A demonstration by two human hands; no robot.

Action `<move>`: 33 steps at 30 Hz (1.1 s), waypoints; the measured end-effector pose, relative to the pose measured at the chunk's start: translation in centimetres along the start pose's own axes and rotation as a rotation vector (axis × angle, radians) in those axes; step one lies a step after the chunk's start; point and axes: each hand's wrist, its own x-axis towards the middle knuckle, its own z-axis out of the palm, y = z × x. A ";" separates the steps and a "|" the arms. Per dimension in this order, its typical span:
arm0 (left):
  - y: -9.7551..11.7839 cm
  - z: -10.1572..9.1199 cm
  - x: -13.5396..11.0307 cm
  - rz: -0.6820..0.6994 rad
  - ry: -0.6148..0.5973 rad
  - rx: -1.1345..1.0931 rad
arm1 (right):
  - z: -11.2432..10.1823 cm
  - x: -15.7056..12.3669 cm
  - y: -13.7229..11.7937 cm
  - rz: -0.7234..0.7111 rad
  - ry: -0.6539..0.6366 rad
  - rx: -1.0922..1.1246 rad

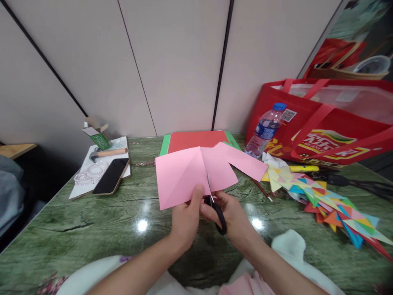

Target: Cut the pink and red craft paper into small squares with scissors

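Observation:
A pink sheet of paper (179,174) is held up over the green marbled table, creased and partly cut, with a flap (245,162) sticking out to the right. My left hand (188,215) pinches its lower edge, thumb on top. My right hand (229,213) grips black-handled scissors (220,219) just beside the left hand. The scissor blades point away from me and lie at a cut in the paper; part of them is hidden by the sheet. Beneath the paper's far edge lie red paper (196,139) and green paper (166,143).
At left, a phone (112,176), a hammer (107,153), beads (92,174) and a small green box (100,137) sit on a white board. To the right are a water bottle (264,131), red bag (307,119), yellow marker (303,168) and folded colored paper pieces (331,200).

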 end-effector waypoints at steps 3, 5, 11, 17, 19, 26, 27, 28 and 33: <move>0.0 -0.1 0.0 0.017 -0.014 0.010 | 0.0 -0.1 -0.1 0.018 0.014 0.009; 0.0 -0.1 0.0 0.025 -0.019 0.008 | 0.0 -0.1 -0.1 0.031 0.022 0.015; -0.1 -0.1 0.0 0.022 -0.051 0.008 | 0.2 0.0 -0.2 0.044 0.044 0.010; -0.2 -0.2 0.0 -0.010 -0.080 0.027 | 0.3 0.0 -0.2 0.048 0.043 0.028; -0.2 -0.2 0.0 -0.024 -0.091 0.029 | 0.2 0.0 -0.1 0.049 0.042 0.023; -0.2 -0.3 -0.1 -0.030 -0.107 0.023 | 0.3 0.0 0.1 0.058 0.016 0.020; -0.2 -0.3 -0.2 -0.045 -0.115 0.020 | 0.2 0.0 0.1 0.058 -0.001 0.018; -0.2 -0.2 -0.3 -0.060 -0.124 0.018 | 0.2 0.0 0.1 0.054 -0.021 0.020; 1.1 -0.3 1.2 0.060 0.010 -0.046 | -0.2 0.1 0.3 0.036 -0.149 0.004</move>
